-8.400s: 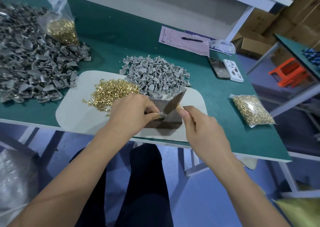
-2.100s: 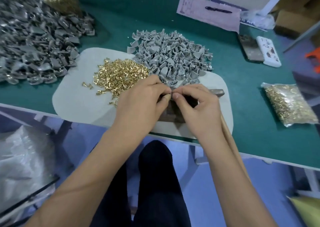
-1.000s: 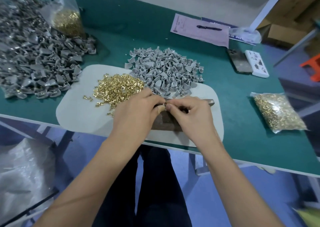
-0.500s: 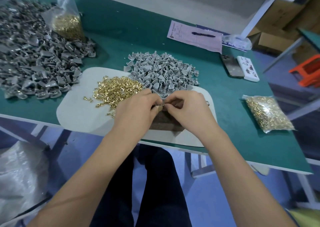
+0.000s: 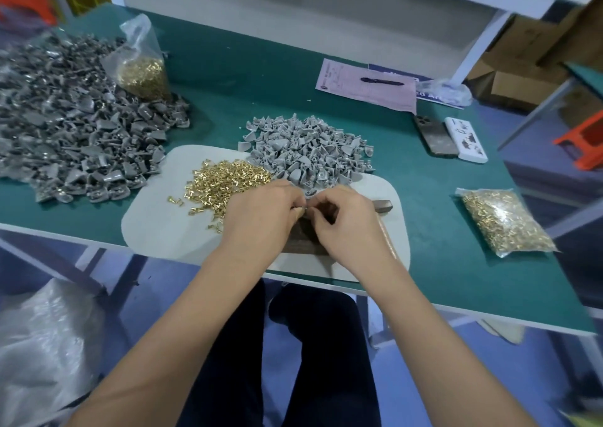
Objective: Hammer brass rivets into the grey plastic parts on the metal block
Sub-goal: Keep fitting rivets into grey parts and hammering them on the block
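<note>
Both hands meet fingertip to fingertip above the dark rectangular metal block (image 5: 301, 242), which stands on the pale grey rounded mat (image 5: 156, 227) near the front edge of the green-topped work table (image 5: 456, 263). The left hand (image 5: 261, 217) has its thumb and forefinger curled into a narrow pinch at the point where the hands meet, and the right hand (image 5: 346, 221) faces it with its fingers bent in the same tight pinch; between the two sets of fingertips a small brass and grey glint shows, too small to tell whether it is a rivet, a plastic part or both. That pinch sits just over the far edge of the block, whose near face shows below the knuckles. The hammer with a wooden handle and dark metal head (image 5: 382, 205) lies on the mat behind and under the right hand, its handle running along the right wrist; whether the hand touches it cannot be told. The loose heap of small brass rivets (image 5: 225, 181) lies on the mat just left of the left hand, and the pile of light grey plastic parts (image 5: 306, 149) lies just beyond both hands, partly over the mat's far edge. A larger pile of darker grey parts (image 5: 71, 139) covers the table's left end.
</note>
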